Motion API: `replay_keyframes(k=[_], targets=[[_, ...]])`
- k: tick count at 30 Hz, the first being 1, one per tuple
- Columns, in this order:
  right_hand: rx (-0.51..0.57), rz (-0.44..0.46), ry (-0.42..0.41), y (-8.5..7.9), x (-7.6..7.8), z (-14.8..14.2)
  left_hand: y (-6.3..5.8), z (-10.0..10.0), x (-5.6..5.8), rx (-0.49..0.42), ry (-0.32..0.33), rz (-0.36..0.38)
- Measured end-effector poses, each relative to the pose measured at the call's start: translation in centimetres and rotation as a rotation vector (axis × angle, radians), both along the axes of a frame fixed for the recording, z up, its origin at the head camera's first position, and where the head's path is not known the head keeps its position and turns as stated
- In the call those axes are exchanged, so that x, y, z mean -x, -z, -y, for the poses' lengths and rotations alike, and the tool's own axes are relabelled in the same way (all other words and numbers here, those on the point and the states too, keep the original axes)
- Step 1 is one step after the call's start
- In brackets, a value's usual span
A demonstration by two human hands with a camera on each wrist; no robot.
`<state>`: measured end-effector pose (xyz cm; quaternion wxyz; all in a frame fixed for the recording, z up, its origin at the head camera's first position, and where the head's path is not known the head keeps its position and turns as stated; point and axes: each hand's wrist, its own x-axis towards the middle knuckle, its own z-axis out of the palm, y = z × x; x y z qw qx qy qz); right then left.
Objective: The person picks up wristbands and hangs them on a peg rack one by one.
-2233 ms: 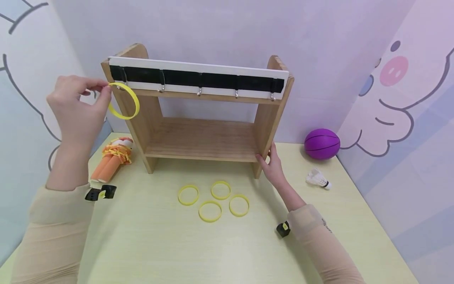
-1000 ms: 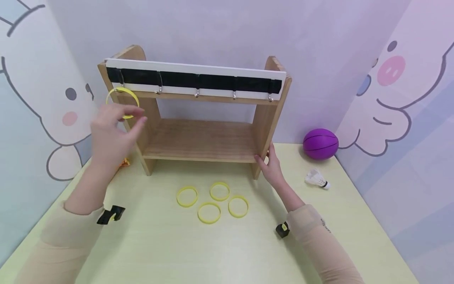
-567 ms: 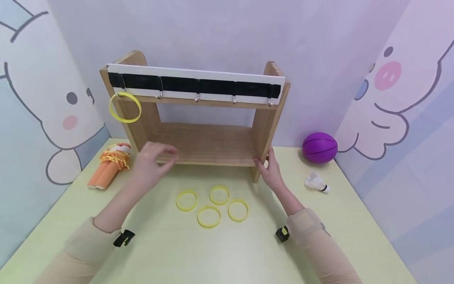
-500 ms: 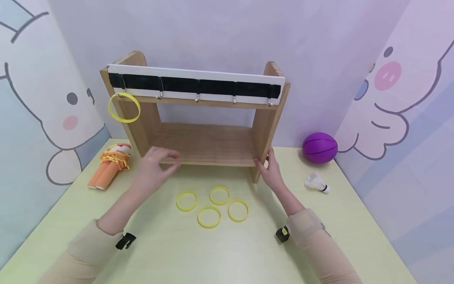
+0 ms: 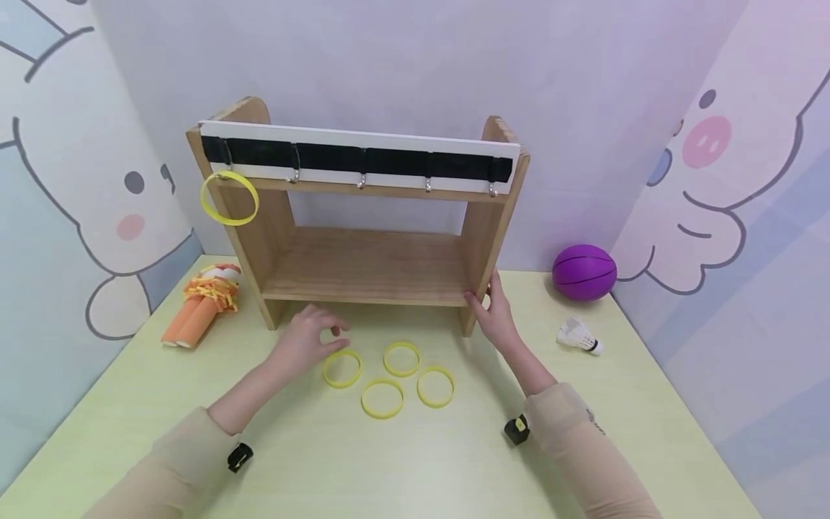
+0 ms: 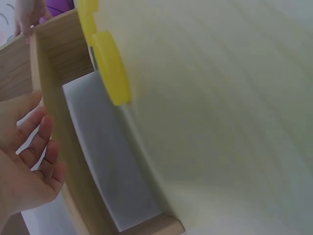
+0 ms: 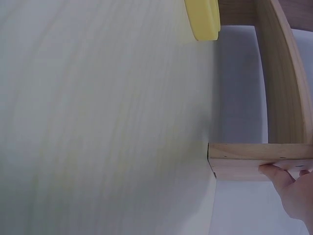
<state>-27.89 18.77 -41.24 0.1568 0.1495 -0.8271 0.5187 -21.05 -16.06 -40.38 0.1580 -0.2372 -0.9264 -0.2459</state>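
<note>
My left hand [image 5: 303, 344] hovers just above the table, thumb and fingers parted with nothing between them. Its fingertips are at the edge of the leftmost yellow ring [image 5: 342, 386]. Beside that one lie three more yellow rings, including a front ring [image 5: 382, 417] and a right ring [image 5: 436, 405]. Another yellow ring [image 5: 235, 222] hangs from the leftmost hook of the wooden shelf [image 5: 369, 263]. My right hand [image 5: 498, 317] grips the shelf's right side panel low down, thumb on the front; the right wrist view shows the thumb [image 7: 276, 176] against the wood.
A white board with a black strip [image 5: 329, 158] and several metal hooks runs along the shelf's top. An orange doll [image 5: 201, 306] lies left of the shelf. A purple ball [image 5: 584, 272] and a shuttlecock [image 5: 579, 335] are at the right, near the wall.
My left hand hung a yellow ring on the leftmost hook, let go, then came down and right to the rings on the table. My right hand stayed on the shelf's side.
</note>
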Motion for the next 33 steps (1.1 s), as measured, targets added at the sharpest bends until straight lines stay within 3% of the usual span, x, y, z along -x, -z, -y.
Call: replay_keyframes(k=[6,9,14,21,33], targets=[[0.002,0.013,-0.013,-2.3,-1.9,0.8,0.9,0.2,0.1,0.082,0.011,0.058],[-0.011,0.017,-0.011,-2.6,-2.2,0.9,1.4,0.4,0.4,0.097,0.006,0.084],[-0.013,0.011,-0.011,-2.6,-2.2,0.9,2.1,0.9,1.0,0.092,0.039,0.110],[0.004,0.026,-0.028,-2.5,-2.0,0.9,2.6,1.2,1.9,0.060,0.091,0.237],[0.005,0.030,-0.039,-2.5,-2.1,0.9,2.8,1.1,2.5,0.028,0.078,0.362]])
